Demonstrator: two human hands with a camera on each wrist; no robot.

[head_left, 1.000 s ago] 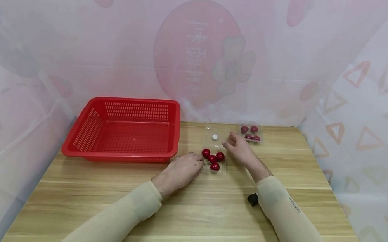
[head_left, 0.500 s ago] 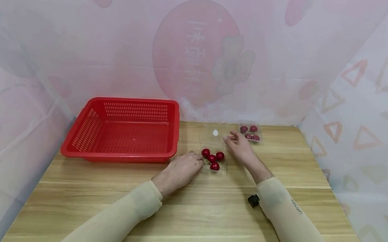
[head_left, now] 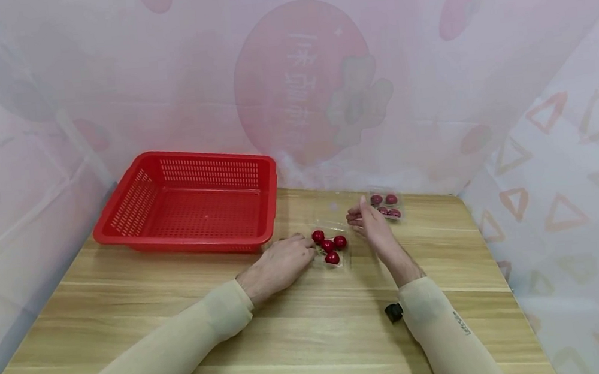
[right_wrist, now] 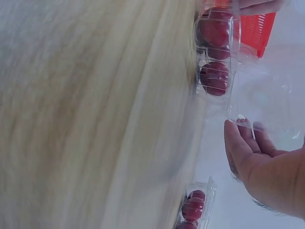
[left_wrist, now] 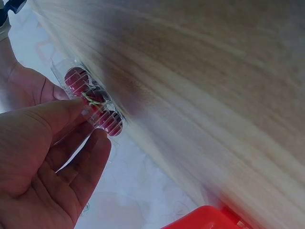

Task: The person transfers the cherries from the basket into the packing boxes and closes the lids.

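Note:
Several dark red cherries [head_left: 328, 245] lie in a clear plastic clamshell box [left_wrist: 116, 107], some with green stems. Its transparent lid [right_wrist: 271, 95] stands raised at the far side, with a pale round spot on it. My left hand [head_left: 282, 264] holds the box by its left side, thumb and fingertips against the plastic. To the right of the lid is my right hand [head_left: 380, 233]. Its fingers are nearly straight and touch the lid's edge in the right wrist view; no cherry is in that hand.
A second clear box [head_left: 400, 206] of cherries sits behind the right hand, near the back wall. At the left stands a red perforated plastic basket [head_left: 186, 244]. Patterned sheets hang behind and beside the wooden table [head_left: 303, 337]. A small black device [head_left: 394, 313] hangs at the right cuff.
My right hand has gone from pinching near the lid's right edge to straighter fingers with the thumb up. The lid has tilted. The left hand and the cherries have hardly moved.

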